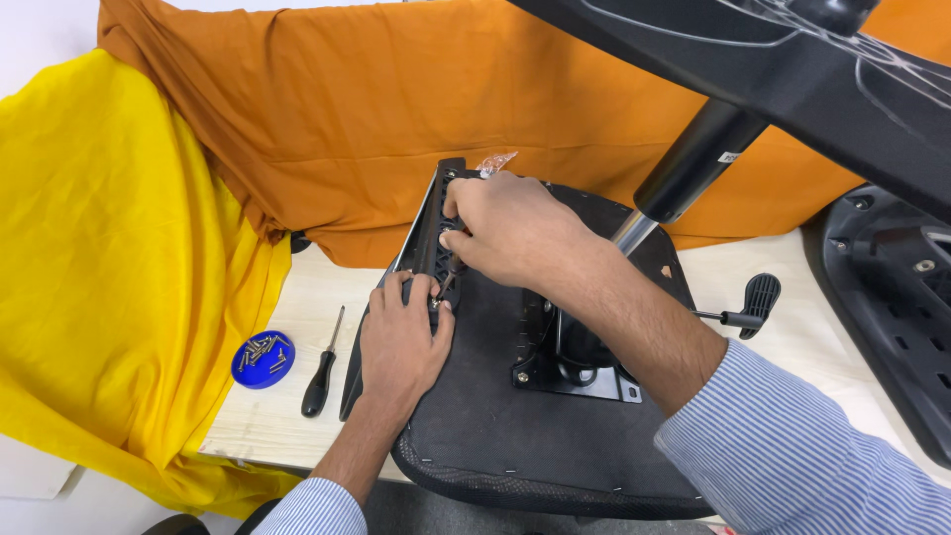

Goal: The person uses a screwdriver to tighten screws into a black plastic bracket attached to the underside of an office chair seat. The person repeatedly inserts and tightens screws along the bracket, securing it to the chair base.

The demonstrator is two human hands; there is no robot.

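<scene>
Pale wood surface (297,297), backed by an orange cloth (347,119) and a yellow cloth (109,258) draped at my left. A clear crinkled packet (495,160) peeks out just behind the seat's far edge. A small round blue dish (264,360) of screws sits near the left edge, a black-handled screwdriver (319,376) just beside it.

The seat (485,396) lies upside down on the surface, black fabric underside, metal plate (570,357) and gas cylinder (684,168) at centre, lever (753,297) to the right. A black armrest bracket (428,238) lies along its left edge.

My left hand (401,342) rests on the bracket, fingers (416,289) curled loosely against it. My right hand (510,228) presses higher up the bracket, fingers (458,238) bent and closed on it; whether they pinch a screw I cannot tell.
</scene>
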